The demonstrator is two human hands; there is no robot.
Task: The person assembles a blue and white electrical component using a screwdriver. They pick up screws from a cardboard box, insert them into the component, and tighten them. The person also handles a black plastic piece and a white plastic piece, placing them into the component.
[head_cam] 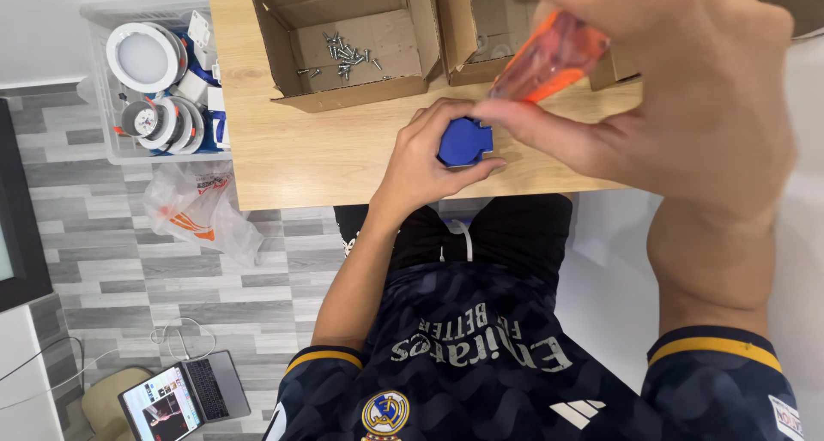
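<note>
Two hands meet at the centre of the frame above the counter: the left hand has its grip curled around a blue part at the counter's near edge, while the right hand, big and blurred at upper right, closes its grip on an orange tool handle tilted down toward the part. Behind them stand an open box with loose screws and a second box partly hidden by the right hand. Left of the counter sit a clear bin of round lamps, a plastic bag on the floor, and a laptop at lower left.
</note>
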